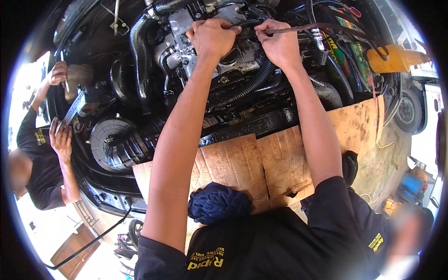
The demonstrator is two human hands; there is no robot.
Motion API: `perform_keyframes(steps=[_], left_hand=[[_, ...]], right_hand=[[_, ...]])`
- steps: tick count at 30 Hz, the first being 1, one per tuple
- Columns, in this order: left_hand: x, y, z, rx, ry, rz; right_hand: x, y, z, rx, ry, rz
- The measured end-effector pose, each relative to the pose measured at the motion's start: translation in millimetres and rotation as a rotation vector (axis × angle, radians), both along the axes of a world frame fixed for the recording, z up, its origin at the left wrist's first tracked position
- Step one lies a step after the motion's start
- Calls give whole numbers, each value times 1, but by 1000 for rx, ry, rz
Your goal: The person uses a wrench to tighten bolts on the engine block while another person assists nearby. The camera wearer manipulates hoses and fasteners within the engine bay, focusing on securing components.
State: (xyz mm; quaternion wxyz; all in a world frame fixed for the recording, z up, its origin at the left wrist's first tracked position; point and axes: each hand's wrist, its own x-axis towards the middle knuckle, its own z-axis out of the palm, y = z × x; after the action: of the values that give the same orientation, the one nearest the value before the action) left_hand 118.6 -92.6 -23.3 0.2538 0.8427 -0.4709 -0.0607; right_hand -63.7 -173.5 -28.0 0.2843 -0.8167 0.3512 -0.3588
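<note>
In the engine bay, my left hand [212, 39] rests at the top of the metal engine block [182, 21], fingers curled beside a short black hose [245, 24]; what they grip is unclear. My right hand [279, 45] pinches a long, thin brownish-dark strip [317, 29] that stretches rightward over the battery [355, 67]. A ribbed black conduit [242, 88] runs beneath my hands.
A co-worker [39, 163] at left reaches in, hands on a tool and parts; another person [401, 233] stands lower right. Cardboard [233, 163] covers the front edge, with a navy cloth [217, 203] on it. A yellow bottle [389, 59] is at right.
</note>
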Motion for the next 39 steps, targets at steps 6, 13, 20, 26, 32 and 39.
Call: perform_keyframes(steps=[6, 13, 20, 26, 32, 39], left_hand=[[-6, 0, 1, -49, 15, 20], [-8, 1, 5, -74, 55, 30], [-5, 1, -2, -105, 29, 31], [-4, 2, -3, -75, 19, 22], [-2, 1, -5, -42, -5, 15], [-1, 0, -8, -59, -45, 23]], right_hand=[[1, -2, 4, -40, -39, -23], [1, -3, 10, 0, 0, -1], [1, -4, 8, -17, 55, 50], [0, -2, 12, -1, 100, 62], [1, -5, 12, 4, 86, 103], [1, -5, 12, -20, 108, 96]])
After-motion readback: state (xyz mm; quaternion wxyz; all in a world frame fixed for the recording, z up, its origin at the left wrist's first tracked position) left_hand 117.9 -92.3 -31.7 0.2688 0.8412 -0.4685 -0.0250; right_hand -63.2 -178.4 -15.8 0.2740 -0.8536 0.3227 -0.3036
